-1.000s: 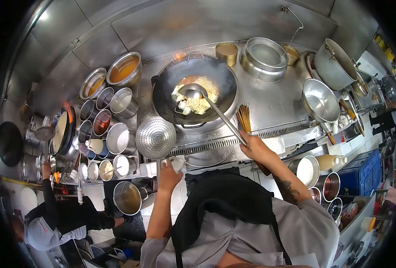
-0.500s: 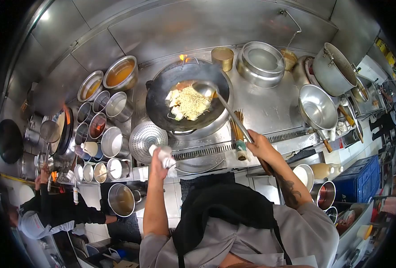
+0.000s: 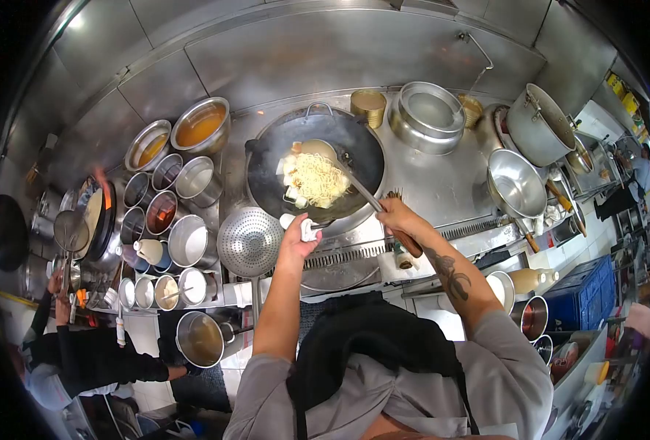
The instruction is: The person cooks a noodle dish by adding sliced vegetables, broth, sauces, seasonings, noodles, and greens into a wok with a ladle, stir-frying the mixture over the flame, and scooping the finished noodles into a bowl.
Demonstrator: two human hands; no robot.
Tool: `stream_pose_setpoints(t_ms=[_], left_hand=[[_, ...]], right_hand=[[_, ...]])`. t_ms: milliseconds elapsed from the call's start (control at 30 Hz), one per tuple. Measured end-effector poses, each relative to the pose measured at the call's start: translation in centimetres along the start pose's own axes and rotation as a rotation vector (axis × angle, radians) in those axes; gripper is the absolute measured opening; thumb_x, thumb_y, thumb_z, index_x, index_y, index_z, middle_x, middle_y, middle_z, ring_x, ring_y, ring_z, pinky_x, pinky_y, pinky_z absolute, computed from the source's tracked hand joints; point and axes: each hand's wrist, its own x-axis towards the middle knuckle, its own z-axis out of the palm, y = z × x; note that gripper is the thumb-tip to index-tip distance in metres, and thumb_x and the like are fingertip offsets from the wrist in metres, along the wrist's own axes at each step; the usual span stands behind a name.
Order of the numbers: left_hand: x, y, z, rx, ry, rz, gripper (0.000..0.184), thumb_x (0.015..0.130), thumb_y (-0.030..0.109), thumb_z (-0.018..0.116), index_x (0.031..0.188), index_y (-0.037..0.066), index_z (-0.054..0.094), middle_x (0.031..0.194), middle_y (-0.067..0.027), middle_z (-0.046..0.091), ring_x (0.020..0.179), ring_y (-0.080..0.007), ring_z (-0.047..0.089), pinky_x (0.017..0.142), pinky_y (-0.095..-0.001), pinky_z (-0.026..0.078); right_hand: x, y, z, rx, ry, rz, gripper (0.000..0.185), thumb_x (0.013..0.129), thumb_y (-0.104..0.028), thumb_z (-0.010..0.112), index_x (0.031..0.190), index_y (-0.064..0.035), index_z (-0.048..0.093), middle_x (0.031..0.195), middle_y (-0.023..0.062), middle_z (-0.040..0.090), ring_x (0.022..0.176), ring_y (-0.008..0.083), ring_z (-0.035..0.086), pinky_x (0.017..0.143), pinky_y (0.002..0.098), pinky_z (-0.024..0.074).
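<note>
Noodles with pale chunks (image 3: 319,180) lie in a dark, steaming wok (image 3: 362,158) on the stove. My right hand (image 3: 400,220) is closed around the handle of a long metal ladle (image 3: 360,189); the ladle's bowl rests at the back of the noodles. My left hand (image 3: 296,238) grips a folded white cloth (image 3: 308,229) at the wok's near edge; whether it holds the wok's rim through the cloth is hard to see. A perforated strainer (image 3: 250,242) lies left of the wok, its handle toward me. A bamboo brush (image 3: 397,257) is partly hidden beneath my right hand.
Metal pots and cups (image 3: 187,240) crowd the left side, with two bowls of orange liquid (image 3: 200,125) behind. At right are a lidded pot (image 3: 429,110), a metal bowl (image 3: 517,183) and a tall pot (image 3: 541,125). A co-worker (image 3: 83,359) stands at far left.
My left hand has gone from the strainer's handle to the wok's near edge, with the white cloth. The ladle has shifted over the noodles, which now sit in a heap.
</note>
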Motion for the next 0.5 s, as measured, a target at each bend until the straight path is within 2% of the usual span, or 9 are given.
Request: stream_pose_setpoints(t_ms=[100,200,233,300,400,500], left_hand=[[0.2,-0.4,1.2,0.010,0.046,-0.015,0.005,0.082,0.017,0.057,0.084,0.014,0.053,0.074,-0.0023,0.057,0.069,-0.0190,0.054,0.055,-0.0352,0.044],[-0.6,-2.3,2.1,-0.063,-0.001,0.035,0.002,0.083,0.016,0.055,0.085,0.015,0.054,0.075,-0.0013,0.056,0.066,-0.0169,0.051,0.051,-0.0312,0.039],[-2.7,-2.6,3.6,-0.082,-0.039,-0.022,0.003,0.085,0.017,0.052,0.085,0.015,0.054,0.076,-0.0007,0.056,0.067,-0.0160,0.051,0.051,-0.0304,0.039],[-6.2,-3.3,6.3,-0.127,0.009,0.010,0.004,0.086,0.017,0.051,0.085,0.015,0.054,0.075,-0.0005,0.056,0.067,-0.0157,0.050,0.052,-0.0300,0.039],[-2.7,-3.3,4.1,-0.136,-0.028,0.009,0.007,0.089,0.016,0.047,0.089,0.012,0.054,0.080,-0.0035,0.058,0.070,-0.0183,0.054,0.051,-0.0295,0.042],[-6.2,-3.9,6.2,-0.100,0.032,0.015,0.006,0.088,0.017,0.049,0.089,0.013,0.053,0.078,-0.0012,0.056,0.069,-0.0162,0.050,0.053,-0.0303,0.040]], right_hand=[[0.3,1.4,1.0,-0.668,0.427,-0.481,0.022,0.078,-0.006,0.057,0.098,0.0031,0.052,0.069,0.0198,0.059,0.059,0.0354,0.059,0.057,0.0398,0.0483],[-4.4,-2.5,-1.3,-0.608,0.267,-0.475,0.031,0.078,-0.007,0.055,0.108,-0.0013,0.052,0.077,0.0278,0.059,0.074,0.0425,0.059,0.069,0.0452,0.0482],[-6.3,-4.1,-2.5,-0.576,0.221,-0.534,0.032,0.078,-0.007,0.054,0.109,-0.0014,0.051,0.077,0.0267,0.059,0.073,0.0419,0.059,0.068,0.0455,0.0477],[-9.9,-6.1,-3.9,-0.500,0.114,-0.641,0.035,0.078,-0.006,0.052,0.112,-0.0017,0.050,0.076,0.0245,0.060,0.071,0.0405,0.059,0.067,0.0460,0.0467],[-11.7,-6.4,-5.2,-0.592,-0.138,-0.409,0.048,0.078,-0.007,0.058,0.124,0.0003,0.045,0.080,0.0247,0.060,0.075,0.0409,0.058,0.069,0.0457,0.0450],[-14.8,-8.4,-5.8,-0.752,-0.255,-0.342,0.048,0.079,-0.007,0.057,0.124,-0.0015,0.045,0.079,0.0252,0.059,0.072,0.0410,0.057,0.067,0.0452,0.0446]])
